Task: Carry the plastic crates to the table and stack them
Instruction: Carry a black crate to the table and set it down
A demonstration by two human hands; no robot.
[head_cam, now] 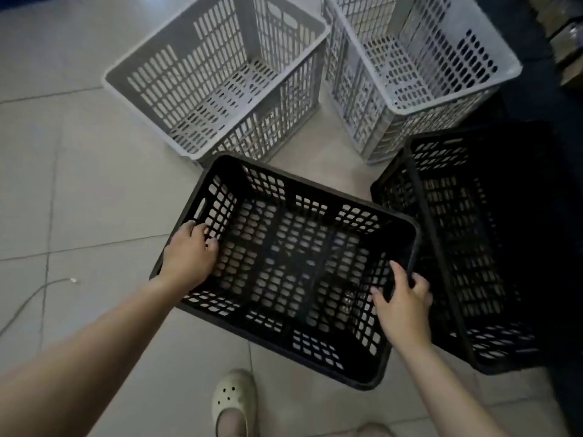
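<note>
While it sits over the tiled floor [79, 190], the nearest black crate [284, 272], slotted and empty, is gripped at both short rims: left hand [189, 257] fingers curl over one, right hand [403, 298] fingers clasp the other.

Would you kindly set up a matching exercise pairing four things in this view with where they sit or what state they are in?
Things:
1. near black crate
2. second black crate
3. left grey crate
4. shoe

Places or states:
A. at the bottom edge, on the floor tiles
B. at the top of the view, left of the other grey crate
C. gripped on its two short rims by the left hand and right hand
D. untouched, in shadow on the right

Pairs: 1-C, 2-D, 3-B, 4-A
</note>
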